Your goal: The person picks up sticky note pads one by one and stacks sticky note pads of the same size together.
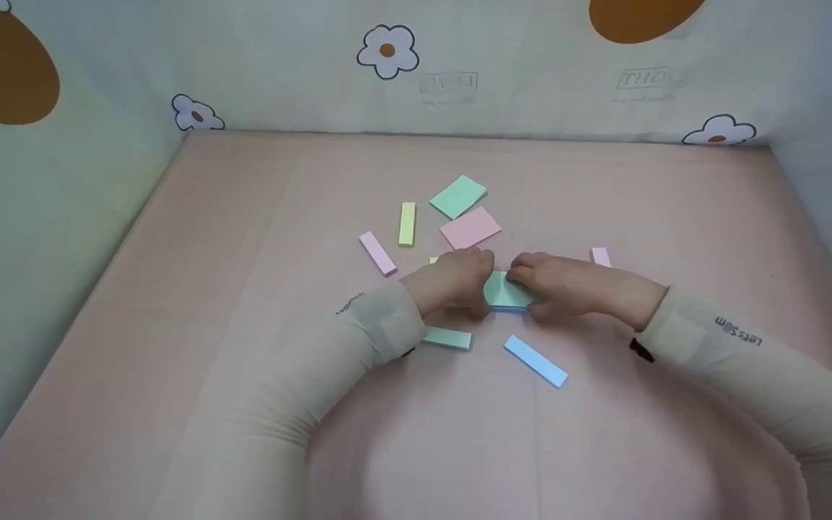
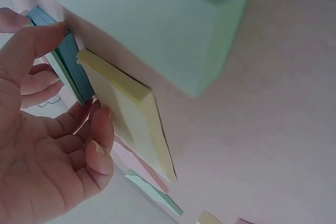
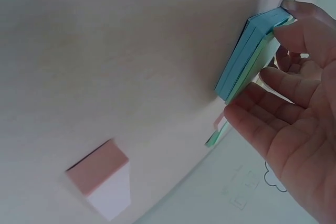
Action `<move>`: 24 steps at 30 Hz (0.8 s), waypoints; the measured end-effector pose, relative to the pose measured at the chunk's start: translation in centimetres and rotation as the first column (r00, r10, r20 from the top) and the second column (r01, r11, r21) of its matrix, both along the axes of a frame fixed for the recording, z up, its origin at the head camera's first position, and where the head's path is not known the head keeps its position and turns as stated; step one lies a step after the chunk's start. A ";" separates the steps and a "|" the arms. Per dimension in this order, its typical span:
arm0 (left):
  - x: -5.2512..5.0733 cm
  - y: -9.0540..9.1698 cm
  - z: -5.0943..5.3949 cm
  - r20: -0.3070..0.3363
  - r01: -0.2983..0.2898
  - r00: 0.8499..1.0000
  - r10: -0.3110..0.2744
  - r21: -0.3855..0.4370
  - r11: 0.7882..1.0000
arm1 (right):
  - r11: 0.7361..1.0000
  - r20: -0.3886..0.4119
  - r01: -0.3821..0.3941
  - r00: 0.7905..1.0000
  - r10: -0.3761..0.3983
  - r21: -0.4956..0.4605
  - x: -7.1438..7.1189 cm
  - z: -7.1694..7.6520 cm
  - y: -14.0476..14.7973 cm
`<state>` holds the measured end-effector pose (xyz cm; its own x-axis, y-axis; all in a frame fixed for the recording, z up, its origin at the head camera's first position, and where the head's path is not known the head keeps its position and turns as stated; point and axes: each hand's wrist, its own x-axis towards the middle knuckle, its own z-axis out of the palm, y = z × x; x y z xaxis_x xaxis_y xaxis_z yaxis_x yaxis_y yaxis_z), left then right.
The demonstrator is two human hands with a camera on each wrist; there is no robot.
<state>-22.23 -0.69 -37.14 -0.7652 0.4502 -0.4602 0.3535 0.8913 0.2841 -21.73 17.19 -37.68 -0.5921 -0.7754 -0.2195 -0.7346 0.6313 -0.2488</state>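
Note:
In the middle of the head view, a small stack of sticky note pads (image 1: 506,290) has a green pad on top and blue ones beneath. My left hand (image 1: 453,280) pinches its left end, thumb on the near edge and fingers toward the far side. Its right end is pinched by my right hand (image 1: 568,285) in the same way. The right wrist view shows the blue pads (image 3: 244,51) stacked under the green pad (image 3: 252,66). Close by my left fingers lies a yellow pad (image 2: 126,108), mostly hidden in the head view.
Beyond the hands lie a green pad (image 1: 458,196), a pink pad (image 1: 471,227), a yellow strip pad (image 1: 406,224) and a pink strip (image 1: 378,253). Nearer are a green strip (image 1: 448,338) and a blue strip (image 1: 536,361). Another pink strip (image 1: 600,256) sits behind the right wrist.

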 end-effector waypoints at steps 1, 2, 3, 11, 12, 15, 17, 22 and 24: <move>0.0 0.0 0.0 0.002 -0.004 1.000 0.004 0.004 1.000 | 1.000 0.004 0.013 1.000 -0.013 0.005 0.0 0.0 0.0; 0.0 0.0 0.0 0.000 -0.004 1.000 0.004 0.007 1.000 | 1.000 0.008 0.027 1.000 -0.027 0.010 0.1 0.0 0.1; 0.0 0.0 0.0 0.000 -0.005 1.000 0.005 0.010 1.000 | 0.999 0.012 0.043 0.999 -0.043 0.020 0.1 0.0 0.1; 0.1 0.0 0.1 0.003 -0.008 1.000 0.008 0.003 1.000 | 0.993 0.009 0.113 0.993 -0.114 0.038 0.5 -0.2 0.1; 0.1 0.0 0.1 0.001 -0.005 1.000 0.005 0.003 1.000 | 0.993 0.006 0.113 0.994 -0.113 0.032 0.5 -0.2 0.1; 0.0 0.0 0.0 -0.015 0.020 1.000 -0.020 0.004 1.000 | 0.994 0.003 0.110 0.994 -0.110 0.022 0.5 -0.3 0.2; -0.1 0.0 -0.1 -0.030 0.043 0.999 -0.043 -0.004 0.999 | 0.995 0.001 0.102 0.995 -0.103 0.018 0.5 -0.4 0.2; -0.1 0.1 -0.2 -0.051 0.071 0.996 -0.072 -0.025 0.997 | 0.996 -0.007 0.087 0.996 -0.087 0.025 0.6 -0.5 0.2; -0.1 0.1 -0.2 -0.046 0.066 0.997 -0.067 -0.028 0.997 | 0.995 -0.007 0.092 0.996 -0.091 0.030 0.6 -0.5 0.1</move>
<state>-22.34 -0.59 -37.33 -0.7549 0.4889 -0.4372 0.4245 0.8724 0.2425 -21.15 17.29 -38.15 -0.6616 -0.7108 -0.2389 -0.6746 0.7032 -0.2243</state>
